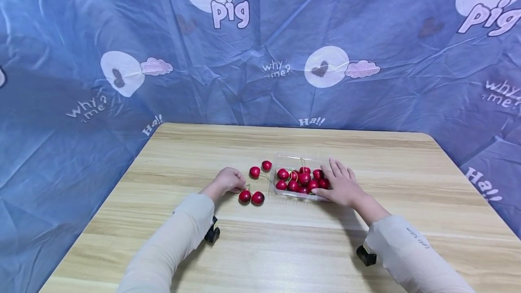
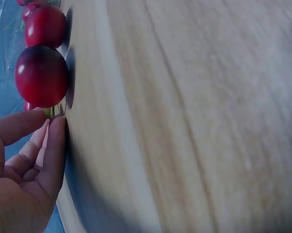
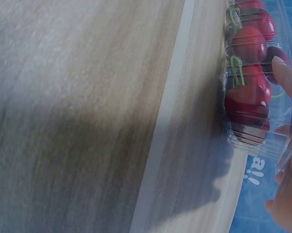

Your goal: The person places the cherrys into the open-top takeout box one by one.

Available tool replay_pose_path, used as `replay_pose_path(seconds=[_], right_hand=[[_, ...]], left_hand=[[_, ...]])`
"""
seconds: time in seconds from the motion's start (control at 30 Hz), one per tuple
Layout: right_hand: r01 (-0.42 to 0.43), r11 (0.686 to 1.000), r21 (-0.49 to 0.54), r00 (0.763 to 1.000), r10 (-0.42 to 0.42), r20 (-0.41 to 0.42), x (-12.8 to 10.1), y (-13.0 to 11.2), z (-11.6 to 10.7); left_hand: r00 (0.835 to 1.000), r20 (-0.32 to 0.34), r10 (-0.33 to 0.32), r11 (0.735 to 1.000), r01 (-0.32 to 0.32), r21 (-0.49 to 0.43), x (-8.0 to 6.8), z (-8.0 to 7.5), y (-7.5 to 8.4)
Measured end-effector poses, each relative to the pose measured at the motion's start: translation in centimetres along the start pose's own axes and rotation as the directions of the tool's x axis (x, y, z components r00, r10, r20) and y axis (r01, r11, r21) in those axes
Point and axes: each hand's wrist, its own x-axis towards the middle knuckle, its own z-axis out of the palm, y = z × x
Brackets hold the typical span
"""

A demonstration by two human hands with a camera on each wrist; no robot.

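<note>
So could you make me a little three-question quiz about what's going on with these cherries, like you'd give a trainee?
1. True or false: every cherry lies inside the clear plastic tray.
2. How many cherries lie loose on the table outside the tray? A) two B) four C) seven
3. Fill in: the left hand pinches the ____ of a loose cherry.

Key
1. False: some lie on the table to the tray's left.
2. B: two near the tray's far corner, two by the left hand.
3. Stem; the left wrist view shows the fingertips closing on it, while the right hand rests on the tray.
</note>
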Motion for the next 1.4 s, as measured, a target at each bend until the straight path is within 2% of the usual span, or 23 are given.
replay_pose_path(seconds=[0.27,0.43,0.63,0.97,1.4], right_hand=[[-0.004,1.0,0.005,1.0,0.004,0.019,-0.1,-0.2,-0.2],[-0.006,1.0,0.0,1.0,0.006,0.018,-0.1,-0.3,-0.3],[-0.007,1.0,0.001,1.0,0.007,0.02,-0.1,-0.4,-0.4],[-0.008,1.0,0.0,1.0,0.008,0.027,0.0,-0.1,-0.3],[-0.006,1.0,-0.002,1.0,0.006,0.021,0.0,0.0,-0.2]], left_hand=[[0.999,0.013,-0.041,0.999,0.041,-0.026,0.0,0.1,0.1],[0.996,0.048,-0.072,0.996,0.075,-0.056,0.0,-0.2,0.2],[0.993,0.092,-0.075,0.989,0.085,-0.119,-0.1,-0.5,0.0],[0.995,0.096,-0.021,0.963,0.046,-0.264,-0.7,-1.1,0.5],[0.993,0.107,0.053,0.961,-0.021,-0.277,-1.4,-1.8,2.0]])
